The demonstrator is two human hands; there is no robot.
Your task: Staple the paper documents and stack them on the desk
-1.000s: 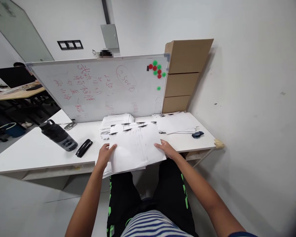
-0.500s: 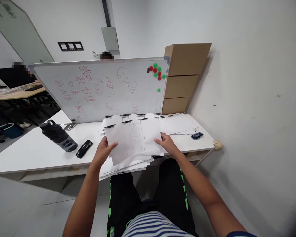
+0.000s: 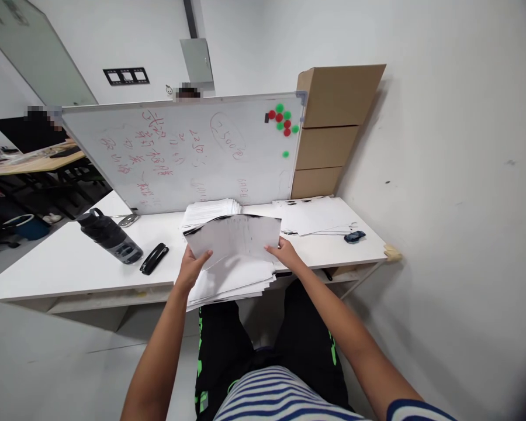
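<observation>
Several printed paper sheets (image 3: 239, 237) with black-marked top edges are raised and bowed between my two hands. My left hand (image 3: 194, 269) grips their left side, thumb on the front face. On the right side my right hand (image 3: 284, 252) pinches them in the same way, its other fingers behind the paper. Below the held sheets lies a thick paper stack (image 3: 236, 280), its uneven edges reaching past the table's front edge. Behind them is another pile of paper (image 3: 210, 210) close to the whiteboard.
A whiteboard (image 3: 179, 152) with red writing and round magnets stands along the table's (image 3: 70, 263) back. To the left are a dark bottle (image 3: 111, 237) and a black stapler (image 3: 154, 258). Loose sheets (image 3: 313, 216) and a small dark blue object (image 3: 355, 237) lie right, near cardboard boxes (image 3: 333, 99).
The held sheets have tilted up and bowed, and their top edge has come down off the pile behind. Both hands keep their grip. The view has shifted slightly.
</observation>
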